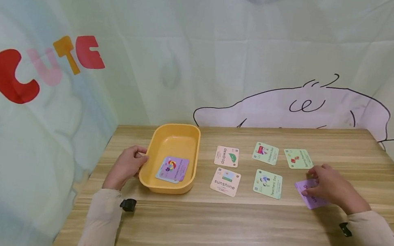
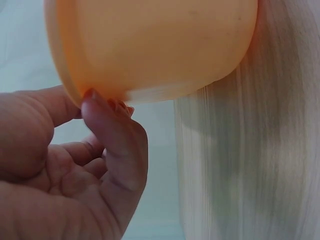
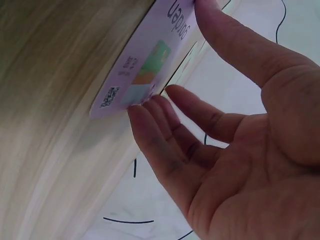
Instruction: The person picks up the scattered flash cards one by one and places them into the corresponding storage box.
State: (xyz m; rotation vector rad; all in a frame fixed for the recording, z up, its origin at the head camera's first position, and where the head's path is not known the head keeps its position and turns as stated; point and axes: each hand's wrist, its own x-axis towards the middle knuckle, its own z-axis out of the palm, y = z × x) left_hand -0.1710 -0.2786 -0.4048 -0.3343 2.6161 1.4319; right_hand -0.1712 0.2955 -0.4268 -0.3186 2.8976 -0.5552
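At the left of the head view, my left hand (image 1: 126,167) pinches the rim of a yellow plastic tub (image 1: 176,143) between thumb and fingers. The left wrist view shows the tub wall (image 2: 160,45) close, with the thumb against it. Inside the tub lie a few stacked cards (image 1: 173,168), a purple one on top. Over on the right, my right hand (image 1: 333,189) grips a purple card (image 1: 314,203) by opposite edges. In the right wrist view, this purple card (image 3: 132,75) reads "garden" and is tilted, with thumb and fingertips at its edges.
Between the hands lie a dewdrop card (image 1: 227,156), a sunshine card (image 1: 225,182), a Children's Day card (image 1: 266,153), a Teachers' Day card (image 1: 267,184) and another green card (image 1: 298,158). The wooden table (image 1: 220,232) meets a printed curtain (image 1: 190,56) behind and at the left.
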